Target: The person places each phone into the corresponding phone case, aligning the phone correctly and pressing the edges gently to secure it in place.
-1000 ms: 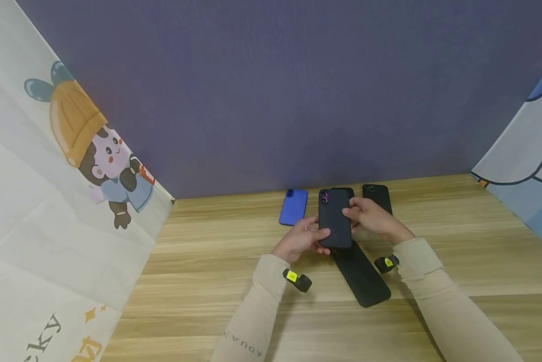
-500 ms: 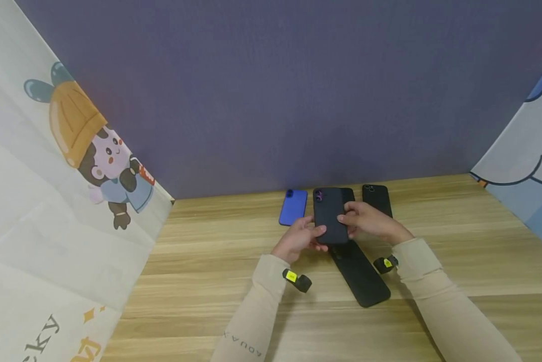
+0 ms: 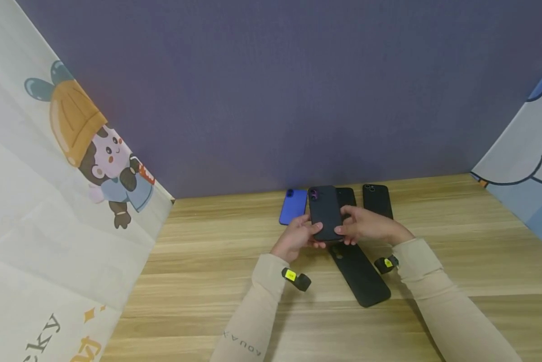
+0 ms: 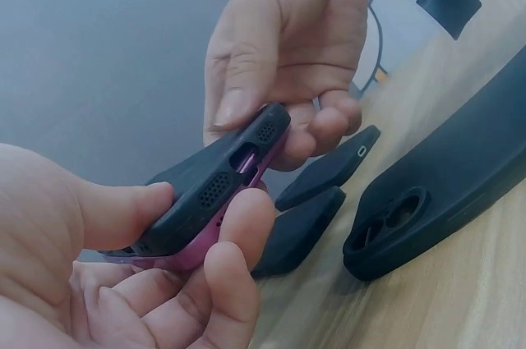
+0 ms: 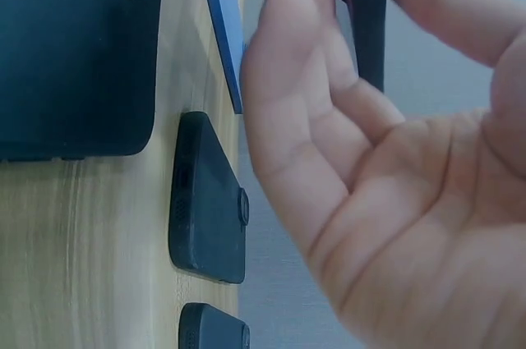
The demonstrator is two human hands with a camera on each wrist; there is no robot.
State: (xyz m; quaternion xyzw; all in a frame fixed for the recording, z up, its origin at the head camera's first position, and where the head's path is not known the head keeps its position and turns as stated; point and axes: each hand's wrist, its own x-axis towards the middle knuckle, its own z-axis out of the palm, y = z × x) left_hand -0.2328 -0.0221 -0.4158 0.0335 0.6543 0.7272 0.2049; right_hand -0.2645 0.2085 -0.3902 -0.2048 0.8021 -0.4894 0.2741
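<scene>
A pink phone (image 4: 196, 252) sits in a black phone case (image 3: 328, 215), held up between both hands above the table. In the left wrist view, pink shows beneath the case's bottom edge, so the two are not flush at that end. My left hand (image 3: 296, 236) grips the lower left corner, thumb on the case's back and fingers underneath. My right hand (image 3: 369, 224) pinches the right edge, its thumb near the lower right corner. In the right wrist view, its fingers hide most of the phone.
Below the hands, a larger black case (image 3: 363, 279) with camera cutouts lies slantwise on the wooden table (image 3: 198, 281). Behind are a blue phone (image 3: 292, 208), a black-cased phone (image 3: 347, 198) partly covered by the held one, and another black-cased phone (image 3: 377, 200). A dark panel (image 3: 271, 100) stands along the back.
The held phone and case have shifted left and slightly away, uncovering more of the black-cased phone behind. My right thumb has slid down the edge toward the lower corner.
</scene>
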